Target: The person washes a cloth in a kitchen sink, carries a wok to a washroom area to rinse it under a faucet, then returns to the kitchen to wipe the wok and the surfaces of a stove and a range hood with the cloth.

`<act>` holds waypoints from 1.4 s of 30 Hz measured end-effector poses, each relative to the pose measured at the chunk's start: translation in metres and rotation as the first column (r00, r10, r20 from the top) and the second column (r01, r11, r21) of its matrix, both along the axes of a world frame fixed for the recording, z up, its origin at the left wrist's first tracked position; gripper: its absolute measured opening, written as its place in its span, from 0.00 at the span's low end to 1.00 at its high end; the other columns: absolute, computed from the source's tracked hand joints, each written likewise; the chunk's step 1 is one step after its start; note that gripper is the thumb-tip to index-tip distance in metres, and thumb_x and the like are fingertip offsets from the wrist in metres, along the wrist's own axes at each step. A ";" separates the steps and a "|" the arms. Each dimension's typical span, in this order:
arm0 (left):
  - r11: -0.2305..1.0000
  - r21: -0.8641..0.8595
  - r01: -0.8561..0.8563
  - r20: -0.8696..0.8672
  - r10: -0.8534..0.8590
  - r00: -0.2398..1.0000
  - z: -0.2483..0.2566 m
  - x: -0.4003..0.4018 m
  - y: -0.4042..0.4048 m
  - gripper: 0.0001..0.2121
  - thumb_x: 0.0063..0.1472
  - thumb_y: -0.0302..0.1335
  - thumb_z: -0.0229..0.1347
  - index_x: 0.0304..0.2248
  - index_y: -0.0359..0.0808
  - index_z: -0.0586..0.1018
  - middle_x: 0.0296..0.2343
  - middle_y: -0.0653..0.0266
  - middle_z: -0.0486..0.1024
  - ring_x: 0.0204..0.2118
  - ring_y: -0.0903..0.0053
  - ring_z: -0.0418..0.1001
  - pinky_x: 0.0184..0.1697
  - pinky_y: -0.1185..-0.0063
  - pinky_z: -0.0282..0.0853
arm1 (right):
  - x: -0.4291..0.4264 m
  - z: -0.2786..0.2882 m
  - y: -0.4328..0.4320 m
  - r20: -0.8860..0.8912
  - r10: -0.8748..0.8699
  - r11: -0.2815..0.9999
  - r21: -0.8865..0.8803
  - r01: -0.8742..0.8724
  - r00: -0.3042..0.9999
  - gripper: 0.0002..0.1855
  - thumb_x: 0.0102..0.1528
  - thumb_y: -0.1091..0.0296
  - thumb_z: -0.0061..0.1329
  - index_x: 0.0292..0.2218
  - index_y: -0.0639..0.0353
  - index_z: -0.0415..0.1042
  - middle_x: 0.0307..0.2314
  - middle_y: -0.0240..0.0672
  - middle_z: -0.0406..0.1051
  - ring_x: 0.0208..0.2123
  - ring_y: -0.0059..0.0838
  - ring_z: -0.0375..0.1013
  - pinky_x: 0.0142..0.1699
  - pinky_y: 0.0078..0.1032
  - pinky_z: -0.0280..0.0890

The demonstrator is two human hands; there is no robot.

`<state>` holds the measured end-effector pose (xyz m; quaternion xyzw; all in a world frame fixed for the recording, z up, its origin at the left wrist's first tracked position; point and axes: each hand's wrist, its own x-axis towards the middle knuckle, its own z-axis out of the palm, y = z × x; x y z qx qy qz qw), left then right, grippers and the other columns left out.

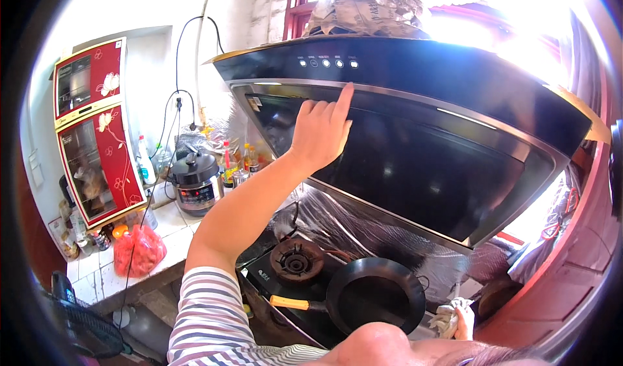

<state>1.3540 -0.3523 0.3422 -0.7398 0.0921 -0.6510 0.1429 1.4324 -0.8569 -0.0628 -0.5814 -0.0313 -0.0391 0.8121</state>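
Note:
My left hand (321, 130) is raised in front of a black range hood (428, 93), holding nothing. Its index finger is extended and the other fingers are curled. The fingertip lies over the steel strip (389, 91), just below the rightmost lit button (354, 64); whether it touches the hood I cannot tell. At the lower right, my right hand (465, 321) grips a pale crumpled cloth (445, 321), partly hidden at the picture's bottom. Between the arms, a black frying pan (375, 293) with a yellow handle (289, 302) sits on the gas stove (263, 273), beside a bare burner (297, 261).
An electric pressure cooker (197, 186) stands on the white-tiled counter (90, 273), with bottles behind. A red plastic bag (139, 251) lies nearer. A red cabinet (100, 132) is at the left, a fan (87, 327) below it. Crumpled brown paper (365, 13) tops the hood.

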 end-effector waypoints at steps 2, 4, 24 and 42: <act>1.000 0.020 0.007 0.031 -0.008 0.999 -0.006 0.002 0.015 0.33 0.46 0.26 0.55 0.52 0.29 0.56 0.22 0.63 0.69 0.26 0.70 0.67 0.35 0.74 0.60 | -0.001 0.002 0.004 -0.018 0.002 1.000 -0.023 -0.003 1.000 0.11 0.47 0.78 0.44 0.35 0.62 0.68 0.27 0.32 0.69 0.30 0.25 0.69 0.38 0.23 0.65; 1.000 -0.001 -0.023 0.032 0.023 0.999 -0.007 0.002 0.029 0.32 0.46 0.26 0.54 0.52 0.29 0.57 0.22 0.63 0.69 0.26 0.70 0.68 0.35 0.74 0.60 | -0.001 0.002 0.009 -0.023 0.008 1.000 -0.017 -0.009 1.000 0.11 0.47 0.78 0.44 0.35 0.62 0.68 0.27 0.32 0.69 0.30 0.25 0.69 0.37 0.24 0.65; 0.942 -0.238 -0.237 -0.054 0.230 0.972 0.019 0.020 0.067 0.34 0.51 0.29 0.52 0.54 0.30 0.49 0.23 0.57 0.72 0.28 0.65 0.71 0.35 0.70 0.61 | -0.006 0.020 0.027 -0.076 -0.011 0.999 -0.041 0.008 0.997 0.10 0.48 0.78 0.43 0.35 0.62 0.68 0.27 0.33 0.69 0.30 0.27 0.70 0.37 0.25 0.66; 0.953 -0.291 -0.082 0.009 0.088 0.996 0.015 0.009 0.068 0.30 0.52 0.25 0.50 0.53 0.31 0.53 0.23 0.62 0.72 0.28 0.67 0.70 0.37 0.71 0.61 | -0.025 0.046 0.028 -0.101 0.069 0.998 0.019 -0.067 0.993 0.11 0.48 0.78 0.43 0.36 0.63 0.68 0.28 0.33 0.69 0.31 0.27 0.70 0.38 0.25 0.66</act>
